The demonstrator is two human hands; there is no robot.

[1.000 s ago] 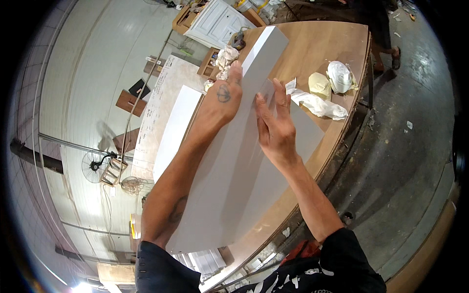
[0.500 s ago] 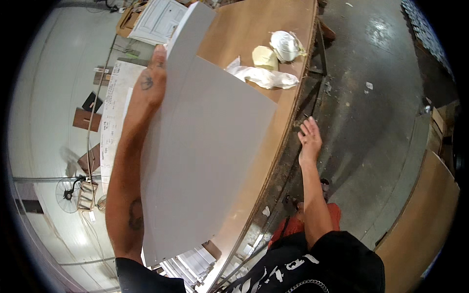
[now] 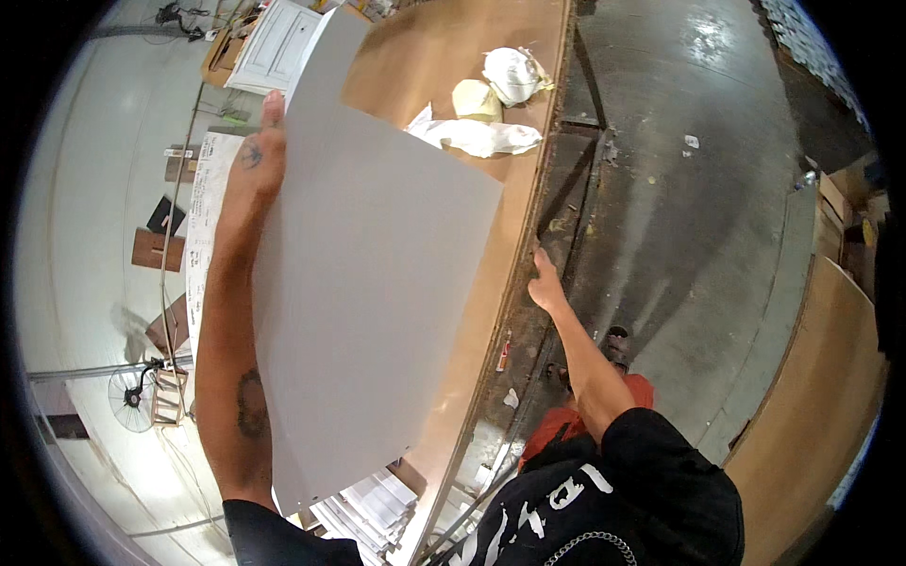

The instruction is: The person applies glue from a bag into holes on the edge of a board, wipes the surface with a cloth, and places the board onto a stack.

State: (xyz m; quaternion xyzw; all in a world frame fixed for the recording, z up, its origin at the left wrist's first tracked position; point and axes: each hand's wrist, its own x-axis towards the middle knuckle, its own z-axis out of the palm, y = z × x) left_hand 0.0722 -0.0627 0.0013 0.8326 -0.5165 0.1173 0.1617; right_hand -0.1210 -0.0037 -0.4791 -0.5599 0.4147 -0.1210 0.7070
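A large pale grey board (image 3: 377,264) lies tilted over the brown worktable, and a narrower strip of the same grey (image 3: 326,57) runs on past its far left corner. My left hand (image 3: 261,160) is closed on the board's left edge near that strip. Its thumb points away from me; the other fingers are hidden. Off the board, my right hand (image 3: 545,283) is beside the table's right edge. One finger stretches forward there, and I see nothing in the hand. Whether it touches the edge I cannot tell.
On the far part of the worktable (image 3: 429,66) are a white wrapped bundle (image 3: 514,75), a pale yellow lump (image 3: 477,101) and a crumpled white bag (image 3: 486,138). Stacked white strips (image 3: 368,509) lie near me. White panelled doors (image 3: 274,47) lie at far left; a fan (image 3: 132,398) stands left.
My right hand has moved left and slightly nearer, up to the table's edge, and its spread fingers have come together with one stretched forward. My left hand keeps its hold on the board. The view has shifted slightly.
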